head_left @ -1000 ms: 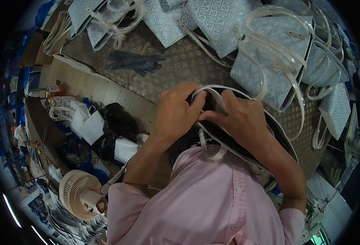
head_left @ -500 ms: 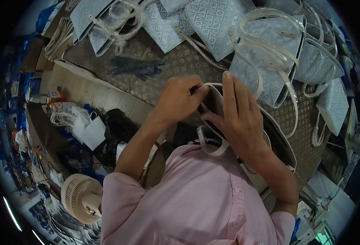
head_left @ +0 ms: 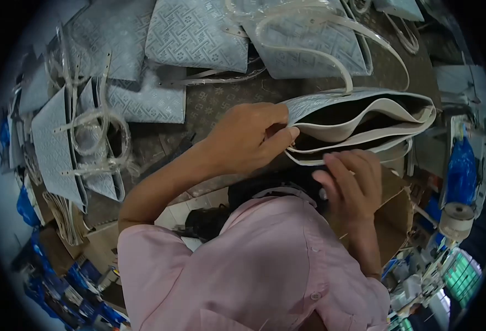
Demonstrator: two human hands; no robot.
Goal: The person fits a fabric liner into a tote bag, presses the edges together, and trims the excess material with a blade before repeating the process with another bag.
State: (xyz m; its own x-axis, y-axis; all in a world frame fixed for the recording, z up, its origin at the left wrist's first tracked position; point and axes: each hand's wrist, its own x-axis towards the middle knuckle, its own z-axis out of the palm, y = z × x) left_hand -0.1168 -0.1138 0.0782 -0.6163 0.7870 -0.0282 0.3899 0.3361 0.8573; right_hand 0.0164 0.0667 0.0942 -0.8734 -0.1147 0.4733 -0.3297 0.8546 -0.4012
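At the near edge of the brown patterned table [head_left: 215, 98], you have a silver-blue embossed bag with cream lining [head_left: 358, 132], its mouth gaping toward you. Your left hand [head_left: 256, 135] pinches the left end of its rim between thumb and fingers. Your right hand [head_left: 358, 185] is just below the front rim, fingers loosely curled, thumb apart; I cannot tell whether they touch it. Toward the table's far edge lie flat silver-blue patterned bags [head_left: 196, 36] and plastic-wrapped cream strap handles [head_left: 309, 52]
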